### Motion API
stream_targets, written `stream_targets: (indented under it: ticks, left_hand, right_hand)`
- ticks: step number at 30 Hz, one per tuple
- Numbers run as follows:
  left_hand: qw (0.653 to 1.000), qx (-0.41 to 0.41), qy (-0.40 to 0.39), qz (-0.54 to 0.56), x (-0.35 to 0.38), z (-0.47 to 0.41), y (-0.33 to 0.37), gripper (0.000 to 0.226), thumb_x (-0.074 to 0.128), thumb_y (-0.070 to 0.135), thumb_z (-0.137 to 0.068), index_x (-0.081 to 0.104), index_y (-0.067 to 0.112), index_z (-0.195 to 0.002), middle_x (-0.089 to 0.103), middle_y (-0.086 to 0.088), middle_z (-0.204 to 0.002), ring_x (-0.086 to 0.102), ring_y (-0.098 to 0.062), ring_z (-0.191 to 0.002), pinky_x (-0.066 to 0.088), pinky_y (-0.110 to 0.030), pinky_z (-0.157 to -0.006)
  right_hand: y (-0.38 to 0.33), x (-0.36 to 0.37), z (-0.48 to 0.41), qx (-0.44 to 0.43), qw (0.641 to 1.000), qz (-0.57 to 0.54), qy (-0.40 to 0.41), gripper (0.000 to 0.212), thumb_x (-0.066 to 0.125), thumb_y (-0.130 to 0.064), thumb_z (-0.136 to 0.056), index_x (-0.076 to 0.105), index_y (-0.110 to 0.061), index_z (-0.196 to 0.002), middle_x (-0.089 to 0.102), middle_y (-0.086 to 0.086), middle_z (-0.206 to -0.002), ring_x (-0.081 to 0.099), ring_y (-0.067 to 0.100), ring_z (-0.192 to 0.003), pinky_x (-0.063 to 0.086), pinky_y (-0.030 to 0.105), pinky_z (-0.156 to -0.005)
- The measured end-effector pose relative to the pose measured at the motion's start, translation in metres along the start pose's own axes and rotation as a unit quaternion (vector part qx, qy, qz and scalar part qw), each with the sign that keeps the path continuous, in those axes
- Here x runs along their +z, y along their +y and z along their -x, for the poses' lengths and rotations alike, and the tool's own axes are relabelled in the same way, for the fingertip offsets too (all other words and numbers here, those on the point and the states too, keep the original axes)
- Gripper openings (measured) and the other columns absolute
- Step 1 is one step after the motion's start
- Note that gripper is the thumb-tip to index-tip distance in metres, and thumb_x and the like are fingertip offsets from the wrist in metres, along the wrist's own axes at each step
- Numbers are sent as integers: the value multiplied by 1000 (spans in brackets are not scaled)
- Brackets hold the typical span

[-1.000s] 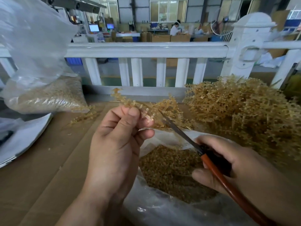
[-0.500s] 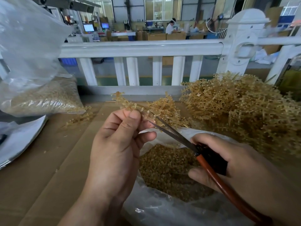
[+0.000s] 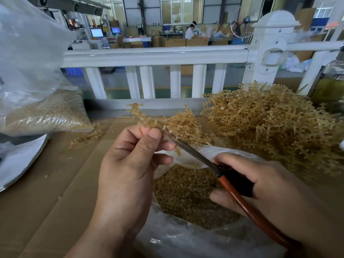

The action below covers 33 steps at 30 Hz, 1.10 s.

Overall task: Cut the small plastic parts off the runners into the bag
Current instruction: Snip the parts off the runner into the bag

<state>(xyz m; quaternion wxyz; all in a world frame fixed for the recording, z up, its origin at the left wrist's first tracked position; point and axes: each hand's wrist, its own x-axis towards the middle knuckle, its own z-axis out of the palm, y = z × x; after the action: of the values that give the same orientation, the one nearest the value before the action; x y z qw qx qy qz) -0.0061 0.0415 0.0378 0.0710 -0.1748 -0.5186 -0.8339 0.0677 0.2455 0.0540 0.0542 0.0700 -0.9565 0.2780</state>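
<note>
Left hand: the left hand [image 3: 130, 164] is raised above the tabletop [image 3: 46, 192], thumb and fingers pinching one runner [image 3: 147, 119].
Right hand: the right hand [image 3: 270, 185] is curled round the red handle of the scissors [image 3: 191, 149].
Runner's axis: it slants from its free far end at upper left, through the pinch, to a short stub hanging just right of the thumb.
Blade line: the blades run up and left from the right hand and meet the runner just beside the left thumb tip. They look nearly together.
Nearer hand: the left hand holds the work and the right hand only reaches it through the blades.
Bag: the bag [image 3: 167, 237] lies open between and below the hands, with cut parts [image 3: 186, 194] heaped inside.
Drop line: the cutting point seems to sit over the bag's far rim, so a part could well fall short of the mouth.
Stock: the pile of runners [image 3: 270, 127] lies to the right, close to the right hand.
</note>
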Motion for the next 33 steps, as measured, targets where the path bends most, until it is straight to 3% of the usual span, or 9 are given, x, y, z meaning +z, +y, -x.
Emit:
stream_targets:
  ticks: [7, 10, 13, 24, 27, 30, 33]
  left_hand:
    - [1000, 8, 10, -4, 0, 0, 0, 15, 67, 23, -85, 70, 28, -71, 69, -3, -81, 67, -14, -74, 53, -24, -59]
    - [1000, 3, 12, 1, 0, 0, 0, 13, 67, 22, -85, 70, 27, -72, 69, -3, -81, 67, -15, -74, 53, -24, -59]
    - [1000, 1, 11, 7, 1, 1, -1, 14, 67, 22, -85, 70, 27, -72, 69, -3, -81, 67, -15, -74, 54, -24, -59]
    - [1000, -11, 7, 18, 0, 1, -2, 7, 71, 30, -78, 71, 28, -71, 71, 0, -79, 68, -14, -74, 54, -23, -59]
    - [1000, -13, 7, 18, 0, 1, -1, 6, 72, 31, -76, 72, 27, -71, 71, 0, -80, 68, -13, -75, 54, -22, -59]
    - [1000, -14, 8, 15, 0, 0, -1, 7, 72, 32, -76, 71, 28, -70, 71, -1, -80, 67, -13, -75, 53, -22, -59]
    - [1000, -10, 8, 9, -1, 0, -2, 15, 67, 25, -84, 71, 28, -70, 71, 1, -79, 67, -13, -74, 53, -22, -58]
  right_hand:
    - [0, 1, 0, 6, 1000, -3, 3, 57, 49, -90, -65, 50, -57, -110, 66, -27, -85, 64, -6, -73, 49, 15, -68]
    - [0, 1, 1, 8, 1000, -2, 5, 57, 49, -91, -64, 50, -56, -110, 66, -26, -85, 64, -6, -71, 51, 21, -70]
    - [-1, 1, 1, 14, 1000, 3, 2, 59, 47, -92, -63, 49, -57, -110, 66, -26, -86, 64, -5, -71, 54, 26, -61]
    - [-1, 2, 1, -1, 1000, -15, 6, 55, 49, -89, -66, 51, -53, -108, 66, -23, -86, 64, -3, -70, 51, 21, -70]
    - [-1, 2, 2, -4, 1000, -3, 3, 57, 47, -90, -67, 50, -51, -109, 66, -23, -87, 64, -3, -72, 53, 21, -63]
    - [-3, 0, 1, -7, 1000, -4, 4, 54, 48, -89, -68, 49, -54, -109, 63, -28, -88, 62, -7, -74, 46, 8, -60]
    - [-3, -1, 1, -5, 1000, -11, 0, 53, 49, -89, -68, 52, -54, -108, 63, -26, -83, 62, -4, -71, 44, 8, -56]
